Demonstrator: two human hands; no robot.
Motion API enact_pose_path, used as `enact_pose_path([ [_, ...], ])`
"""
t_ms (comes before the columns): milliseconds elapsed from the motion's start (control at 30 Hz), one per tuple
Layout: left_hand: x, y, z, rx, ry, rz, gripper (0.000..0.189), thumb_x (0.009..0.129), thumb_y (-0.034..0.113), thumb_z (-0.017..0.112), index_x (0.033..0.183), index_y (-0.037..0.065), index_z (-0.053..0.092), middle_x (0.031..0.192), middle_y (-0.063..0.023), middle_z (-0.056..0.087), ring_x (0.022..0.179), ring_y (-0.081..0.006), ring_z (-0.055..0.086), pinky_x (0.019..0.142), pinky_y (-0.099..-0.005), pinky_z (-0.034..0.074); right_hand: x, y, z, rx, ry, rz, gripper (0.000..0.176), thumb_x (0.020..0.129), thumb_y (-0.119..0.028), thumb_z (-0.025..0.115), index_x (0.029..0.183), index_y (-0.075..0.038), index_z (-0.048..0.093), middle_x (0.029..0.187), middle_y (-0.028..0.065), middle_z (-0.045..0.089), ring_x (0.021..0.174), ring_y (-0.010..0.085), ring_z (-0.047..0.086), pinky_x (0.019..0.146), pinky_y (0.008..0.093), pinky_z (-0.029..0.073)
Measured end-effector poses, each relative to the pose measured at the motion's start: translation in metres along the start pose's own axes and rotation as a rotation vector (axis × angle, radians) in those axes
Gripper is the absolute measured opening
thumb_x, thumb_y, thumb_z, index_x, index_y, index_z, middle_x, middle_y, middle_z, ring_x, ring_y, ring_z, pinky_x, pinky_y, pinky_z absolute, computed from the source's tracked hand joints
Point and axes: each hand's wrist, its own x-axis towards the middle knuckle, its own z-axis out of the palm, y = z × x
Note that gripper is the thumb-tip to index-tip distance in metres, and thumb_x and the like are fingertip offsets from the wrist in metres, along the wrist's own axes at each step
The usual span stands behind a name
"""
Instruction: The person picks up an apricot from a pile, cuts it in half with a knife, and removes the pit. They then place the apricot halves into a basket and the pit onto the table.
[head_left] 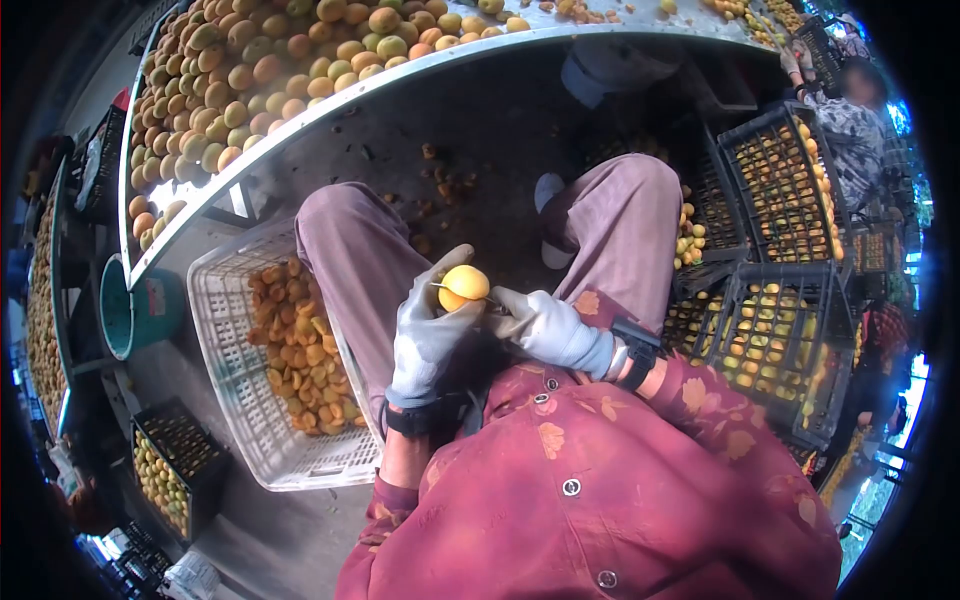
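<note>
A yellow-orange apricot [464,286] sits in the fingers of my left hand [428,335], which wears a white and grey work glove. My right hand [560,330], gloved the same way, is closed close beside the fruit. It grips what looks like a small knife, mostly hidden by the fingers and the apricot; a thin tip shows at the fruit's left side. Both hands are above my lap, between my knees. To the left of my leg stands a white plastic crate [235,385] with many apricot halves [300,350] in it.
A metal-edged table [330,103] heaped with whole apricots [240,75] spans the front. Left are a green bucket [155,312] and a black crate of fruit [165,480]. Black crates [775,345] of apricots stand at right, with another person [850,125] beyond. Fruit scraps [445,180] litter the floor.
</note>
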Motion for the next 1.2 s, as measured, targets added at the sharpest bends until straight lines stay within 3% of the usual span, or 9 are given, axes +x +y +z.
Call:
enact_pose_path([
  [167, -0.002, 0.009, -0.005, -0.206, -0.079, -0.166, 0.050, 0.085, 0.003, 0.068, 0.132, -0.002, 0.053, 0.119, -0.0043, 0.061, 0.096, -0.0088, 0.059, 0.086, -0.0220, 0.048, 0.000, -0.006, -0.027, -0.214, -0.173, -0.173, 0.025, 0.093, -0.031, 0.057, 0.106, -0.010, 0.059, 0.078, 0.0192, 0.065, 0.076, 0.0399, 0.064, 0.063, 0.0420, 0.051],
  [233, -0.002, 0.006, -0.009, -0.259, -0.106, -0.229, 0.051, 0.086, 0.005, 0.068, 0.133, -0.003, 0.052, 0.121, -0.0038, 0.060, 0.097, -0.0085, 0.058, 0.087, -0.0216, 0.048, -0.002, -0.025, -0.050, -0.154, -0.218, 0.150, 0.029, 0.092, -0.036, 0.057, 0.102, -0.010, 0.061, 0.081, 0.0177, 0.067, 0.079, 0.0374, 0.066, 0.067, 0.0407, 0.052],
  [500, 0.000, -0.001, -0.003, -0.321, -0.050, -0.137, 0.053, 0.089, 0.013, 0.066, 0.136, -0.002, 0.048, 0.123, -0.0064, 0.059, 0.101, -0.0090, 0.057, 0.087, -0.0223, 0.049, 0.004, -0.029, -0.043, 0.325, 0.263, 0.191, 0.044, 0.084, -0.033, 0.073, 0.113, -0.002, 0.062, 0.085, 0.0109, 0.071, 0.082, 0.0177, 0.070, 0.075, 0.0298, 0.052],
  [567, 0.000, -0.008, -0.003, -0.378, -0.077, -0.169, 0.061, 0.085, 0.011, 0.069, 0.139, -0.004, 0.044, 0.126, -0.0100, 0.058, 0.106, -0.0118, 0.057, 0.089, -0.0242, 0.048, 0.014, -0.029, -0.032, 0.313, 0.139, 0.113, 0.050, 0.083, -0.037, 0.073, 0.117, -0.004, 0.061, 0.086, 0.0126, 0.070, 0.083, 0.0202, 0.070, 0.076, 0.0306, 0.052],
  [733, -0.006, -0.013, 0.009, 0.407, -0.030, 0.148, 0.072, 0.075, 0.021, 0.077, 0.138, 0.003, 0.046, 0.113, -0.0184, 0.068, 0.103, -0.0302, 0.068, 0.088, -0.0364, 0.054, 0.039, -0.026, -0.029, 0.204, -0.202, 0.274, 0.054, 0.086, -0.050, 0.066, 0.117, -0.005, 0.059, 0.102, 0.0175, 0.069, 0.097, 0.0300, 0.067, 0.084, 0.0353, 0.050],
  [800, -0.006, -0.006, 0.012, 0.405, -0.066, 0.059, 0.073, 0.074, 0.018, 0.078, 0.139, 0.002, 0.046, 0.116, -0.0171, 0.066, 0.106, -0.0258, 0.066, 0.090, -0.0349, 0.052, 0.038, -0.036, -0.035, -0.148, -0.284, 0.407, 0.054, 0.086, -0.048, 0.065, 0.117, -0.004, 0.059, 0.105, 0.0167, 0.068, 0.099, 0.0288, 0.066, 0.085, 0.0337, 0.049],
  [933, -0.002, -0.012, 0.005, 0.242, -0.147, -0.021, 0.073, 0.076, 0.018, 0.076, 0.139, 0.000, 0.044, 0.120, -0.0160, 0.065, 0.110, -0.0231, 0.064, 0.093, -0.0326, 0.050, 0.032, -0.025, -0.031, 0.154, -0.231, 0.311, 0.048, 0.088, -0.041, 0.065, 0.116, -0.002, 0.059, 0.099, 0.0126, 0.069, 0.093, 0.0245, 0.066, 0.085, 0.0318, 0.049],
  [1033, -0.003, -0.011, -0.002, 0.035, -0.198, -0.037, 0.068, 0.078, 0.014, 0.071, 0.138, -0.003, 0.044, 0.124, -0.0115, 0.062, 0.112, -0.0156, 0.059, 0.096, -0.0290, 0.046, 0.029, -0.022, -0.025, 0.521, -0.145, 0.227, 0.041, 0.090, -0.032, 0.064, 0.116, -0.001, 0.059, 0.094, 0.0096, 0.067, 0.088, 0.0184, 0.065, 0.082, 0.0292, 0.050],
  [1200, -0.007, -0.006, -0.016, -0.534, -0.236, -0.098, 0.077, 0.081, 0.030, 0.078, 0.141, -0.003, 0.041, 0.120, -0.0105, 0.062, 0.098, -0.0116, 0.060, 0.087, -0.0246, 0.049, 0.028, -0.007, -0.041, 1.170, -0.094, 0.461, 0.028, 0.096, -0.029, 0.058, 0.105, -0.003, 0.061, 0.073, 0.0064, 0.063, 0.042, 0.0065, 0.042, 0.039, 0.0202, 0.034],
])
